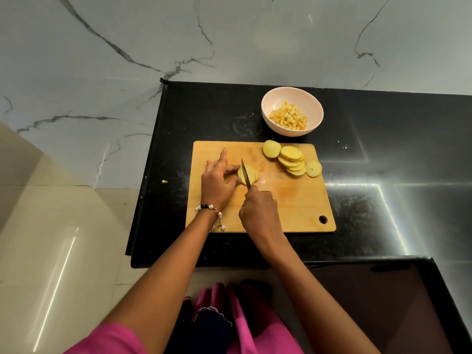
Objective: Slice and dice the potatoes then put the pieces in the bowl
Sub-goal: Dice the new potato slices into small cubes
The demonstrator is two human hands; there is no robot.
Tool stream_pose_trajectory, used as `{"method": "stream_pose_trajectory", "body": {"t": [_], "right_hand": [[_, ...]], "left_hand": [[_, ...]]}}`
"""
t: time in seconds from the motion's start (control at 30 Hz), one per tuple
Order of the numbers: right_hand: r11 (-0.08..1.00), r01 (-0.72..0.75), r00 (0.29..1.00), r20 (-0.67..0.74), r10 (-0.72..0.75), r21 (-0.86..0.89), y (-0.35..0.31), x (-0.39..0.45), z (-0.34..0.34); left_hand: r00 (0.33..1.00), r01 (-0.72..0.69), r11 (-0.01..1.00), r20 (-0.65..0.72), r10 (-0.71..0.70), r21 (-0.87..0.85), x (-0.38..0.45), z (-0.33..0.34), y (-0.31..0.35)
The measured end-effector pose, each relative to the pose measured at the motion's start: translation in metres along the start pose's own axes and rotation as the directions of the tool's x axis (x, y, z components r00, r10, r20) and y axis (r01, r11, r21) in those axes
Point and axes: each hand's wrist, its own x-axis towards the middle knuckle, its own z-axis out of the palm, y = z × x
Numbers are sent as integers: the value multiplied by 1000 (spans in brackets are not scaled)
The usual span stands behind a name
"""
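Potato slices (248,175) lay stacked in the middle of the wooden cutting board (288,200). The left hand (217,186) pinched their left side with thumb and fingers, one finger pointing straight out. The right hand (259,208) was curled tight round the knife (245,175), whose blade rested on the stack. More round slices (292,160) sat in a row near the board's far right corner. Behind the board, the pink bowl (316,108) held small potato cubes (288,118) on the black counter (370,154).
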Motion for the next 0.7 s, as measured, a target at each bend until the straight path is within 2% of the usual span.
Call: {"method": "stream_pose_trajectory", "body": {"t": [0.37,0.57,0.7], "right_hand": [[994,103,993,-53,-105,-40,-8,10,15],[998,15,996,93,-9,-58,5,-35,14],[999,-43,988,152,40,18,14,-35,-2]], "left_hand": [[999,35,999,-14,-35,-19,1,1,1],[999,41,999,-20,-41,0,0,2,3],[999,32,999,-23,-32,1,-1,2,4]]}}
